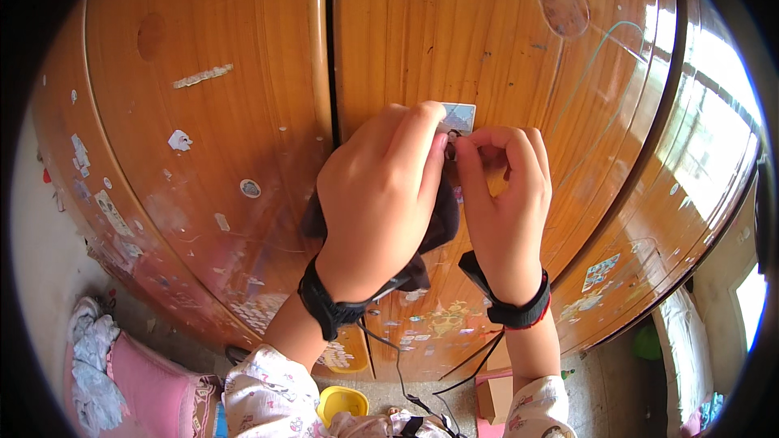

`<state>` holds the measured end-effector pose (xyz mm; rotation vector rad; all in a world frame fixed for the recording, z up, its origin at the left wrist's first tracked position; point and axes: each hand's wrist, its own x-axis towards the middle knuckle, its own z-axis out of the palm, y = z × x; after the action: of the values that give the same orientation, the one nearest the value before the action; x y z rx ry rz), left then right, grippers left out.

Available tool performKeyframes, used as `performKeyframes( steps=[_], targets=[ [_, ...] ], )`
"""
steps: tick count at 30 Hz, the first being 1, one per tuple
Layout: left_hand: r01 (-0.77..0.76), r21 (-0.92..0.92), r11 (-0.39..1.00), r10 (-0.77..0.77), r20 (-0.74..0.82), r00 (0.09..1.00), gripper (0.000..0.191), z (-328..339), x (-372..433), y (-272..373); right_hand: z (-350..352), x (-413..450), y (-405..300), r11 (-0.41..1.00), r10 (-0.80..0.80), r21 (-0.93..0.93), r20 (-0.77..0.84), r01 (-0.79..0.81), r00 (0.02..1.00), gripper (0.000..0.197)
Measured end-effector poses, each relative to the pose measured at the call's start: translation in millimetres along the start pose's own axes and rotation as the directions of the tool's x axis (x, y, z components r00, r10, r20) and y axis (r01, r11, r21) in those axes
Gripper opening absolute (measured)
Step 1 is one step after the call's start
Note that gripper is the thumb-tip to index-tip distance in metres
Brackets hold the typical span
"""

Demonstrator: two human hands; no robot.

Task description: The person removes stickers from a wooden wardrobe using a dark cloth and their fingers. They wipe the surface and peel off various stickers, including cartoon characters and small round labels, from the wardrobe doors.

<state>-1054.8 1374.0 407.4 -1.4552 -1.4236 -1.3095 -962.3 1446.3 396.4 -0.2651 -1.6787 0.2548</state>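
A small rectangular picture sticker (461, 117) lies against the varnished wooden wardrobe door (426, 42), right of the dark gap between two doors. The fingertips of my left hand (386, 182) are at its lower left edge, with thumb and index finger close together. From the right, the thumb and bent index finger of my right hand (508, 194) meet at its lower edge. Whether either hand pinches the sticker is hard to tell, as the fingers cover its lower part. A dark cloth-like thing (447, 213) shows behind my left hand. Both wrists wear black straps.
Stickers and torn paper remnants (180, 140) dot the doors. Below stand a yellow plastic basin (344, 401), a cardboard box (496, 398) and a pink-covered piece (152, 383) with crumpled cloth (94, 371). Black cables (398, 359) hang between my forearms.
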Motion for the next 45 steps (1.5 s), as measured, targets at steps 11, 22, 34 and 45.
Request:
performKeyframes(
  steps=[11, 22, 34, 45],
  targets=[
    [-0.042, -0.024, 0.999, 0.042, -0.034, 0.999, 0.013, 11, -5, -19, 22, -8, 7, 0.991, -0.032, -0.135, -0.201, 0.005, 0.979, 0.018],
    [-0.032, -0.039, 0.999, 0.036, 0.103, 0.994, 0.011, 4, -73, -6, -8, -68, 26, 0.999, 0.003, -0.047, -0.103, -0.007, 0.995, 0.016],
    [-0.047, -0.06, 0.997, 0.05, 0.049, 0.998, 0.029, 32, -62, -16, 7, -51, 24, 0.994, 0.029, -0.101, -0.068, -0.036, 0.997, 0.017],
    [-0.112, -0.118, 0.987, 0.106, -0.054, 0.993, 0.03, 43, -67, -31, 7, -50, 32, 0.964, -0.119, -0.237, 0.014, 0.119, 0.993, 0.02]
  ],
)
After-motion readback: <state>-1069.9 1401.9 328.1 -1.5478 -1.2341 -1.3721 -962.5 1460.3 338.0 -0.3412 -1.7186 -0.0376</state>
